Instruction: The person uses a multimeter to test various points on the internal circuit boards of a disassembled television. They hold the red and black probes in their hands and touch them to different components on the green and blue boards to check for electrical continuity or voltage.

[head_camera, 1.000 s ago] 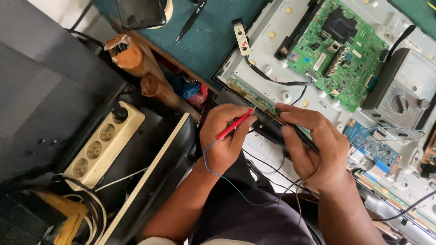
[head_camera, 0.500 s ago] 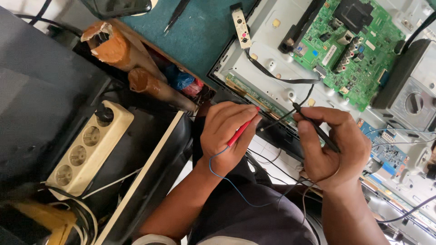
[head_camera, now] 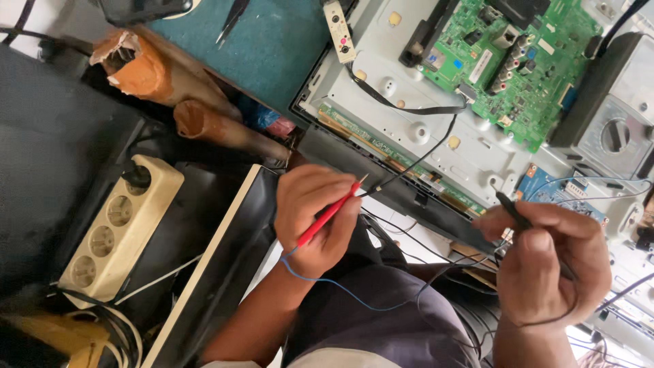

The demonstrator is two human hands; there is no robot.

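the left hand (head_camera: 315, 218) is closed around a red probe (head_camera: 328, 217). the thin red stick runs across the fingers, and its metal tip pokes out just past the thumb, near the edge of the grey metal back panel (head_camera: 436, 136). a thin blue wire (head_camera: 340, 289) hangs from the back end of the red probe and loops under the wrist.

the right hand (head_camera: 548, 262) is closed around a black probe (head_camera: 514, 210). its tip points up and left, just beside the dark edge of the panel. a black wire runs from it over the hand. the two hands are well apart, each one pinching its own probe.

on the panel sits a green circuit board (head_camera: 514, 61) with many small parts. a small blue board (head_camera: 558, 194) lies just above the right hand. a black cable (head_camera: 415, 109) curls over the grey metal. a narrow white strip with buttons (head_camera: 338, 31) lies at the panel's top left corner.

the worktop (head_camera: 272, 48) has a teal cover, and a pair of tweezers (head_camera: 233, 17) lies on it. to the left are two brown tubes (head_camera: 197, 126), then a cream power strip (head_camera: 119, 228) with round sockets and one black plug in it.
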